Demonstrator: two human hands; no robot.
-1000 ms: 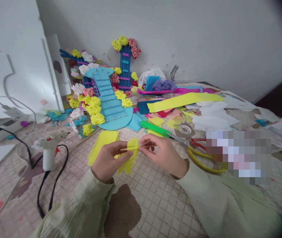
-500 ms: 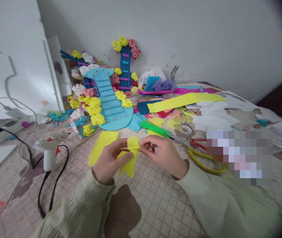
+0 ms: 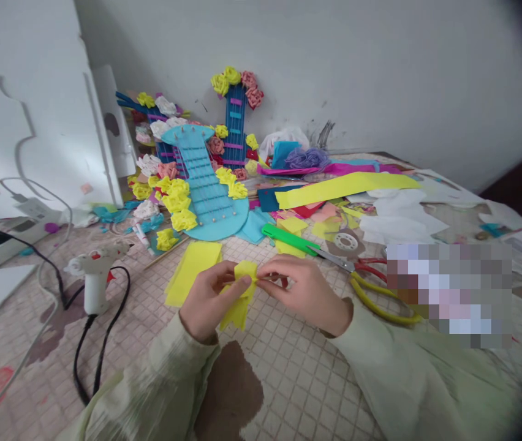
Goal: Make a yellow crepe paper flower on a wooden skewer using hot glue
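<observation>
My left hand (image 3: 208, 300) is closed on a piece of yellow crepe paper (image 3: 245, 269), its thumb pressing on the paper's front while the lower end hangs down. My right hand (image 3: 307, 291) pinches at the right edge of this paper, on a thin wooden stick that the fingers and the paper now mostly hide. Under and behind my left hand lie yellow paper sheets (image 3: 192, 269) on the table. Green-handled cutter (image 3: 291, 239) and scissors with red and yellow handles (image 3: 375, 300) rest just beyond and to the right of my right hand.
A white glue gun (image 3: 95, 275) with a black cord stands at the left. Behind my hands, a light-blue guitar-shaped board (image 3: 206, 196) with paper flowers leans before a dark-blue one (image 3: 234, 122). A roll of tape (image 3: 346, 241), a yellow strip (image 3: 348, 188) and white paper (image 3: 399, 220) lie right.
My left thumb has moved up onto the front of the yellow paper. The paper's upper part is now folded lower over the stick, which showed at both sides before.
</observation>
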